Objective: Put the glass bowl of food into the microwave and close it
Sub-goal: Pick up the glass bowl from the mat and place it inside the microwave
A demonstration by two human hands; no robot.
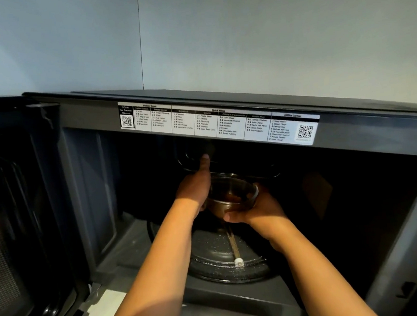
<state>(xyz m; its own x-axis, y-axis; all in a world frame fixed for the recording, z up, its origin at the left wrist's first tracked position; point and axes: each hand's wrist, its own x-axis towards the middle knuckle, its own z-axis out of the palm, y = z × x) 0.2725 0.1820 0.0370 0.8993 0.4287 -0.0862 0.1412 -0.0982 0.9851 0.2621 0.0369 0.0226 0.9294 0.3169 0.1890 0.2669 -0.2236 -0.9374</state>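
A clear glass bowl (232, 193) with brown food in it is held inside the dark microwave (222, 99) cavity, above the glass turntable (217, 254). My left hand (196, 186) grips the bowl's left side, thumb pointing up. On the right, my right hand (259, 210) cups the bowl from below, fingers under its base. Both forearms reach in through the opening. The microwave door (20, 222) stands swung open at the left.
A white label with menu lists and QR codes (219, 122) runs along the top frame of the opening. A roller arm with a white wheel (238, 261) shows under the turntable. A pale wall rises behind the oven. A white surface edge (107, 313) lies below the door.
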